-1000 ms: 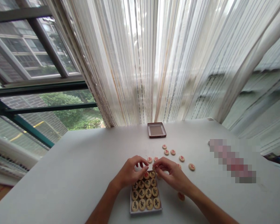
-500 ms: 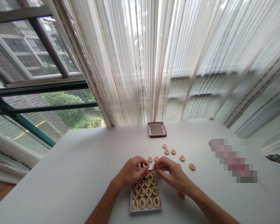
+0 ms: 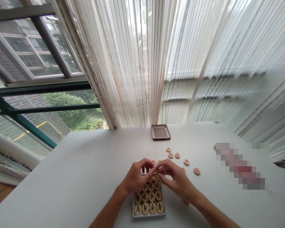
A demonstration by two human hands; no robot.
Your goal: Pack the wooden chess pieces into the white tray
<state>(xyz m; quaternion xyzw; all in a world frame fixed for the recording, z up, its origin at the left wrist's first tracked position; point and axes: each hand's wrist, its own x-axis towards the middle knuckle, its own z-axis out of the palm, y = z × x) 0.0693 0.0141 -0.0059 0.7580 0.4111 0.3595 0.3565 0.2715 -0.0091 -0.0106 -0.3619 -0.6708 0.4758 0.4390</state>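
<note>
Chess pieces (image 3: 153, 208) marked in black lie in rows between the person's wrists, nearer the body than the fingertips. Behind everything hangs a sheer striped curtain (image 3: 125, 63), and before it spreads a white tabletop (image 3: 80, 171). At the right of that surface lies a long object (image 3: 244, 169) blurred into squares, too obscured to name. Left hand (image 3: 139, 175) and right hand (image 3: 177, 179) come together above the far end of a shallow white box (image 3: 149, 216) holding the rows; fingers and thumbs are bent, tips close together, and whether either pinches a piece I cannot tell. The left one blocks the box's far left corner. Well beyond them sits a shallow dark-rimmed tray (image 3: 160, 133). Smallest are the loose red-marked pieces (image 3: 197, 171), scattered beyond and right of the fingertips, a few partly hidden by the hands. Another loose disc (image 3: 186, 203) peeks out beneath the right forearm.
</note>
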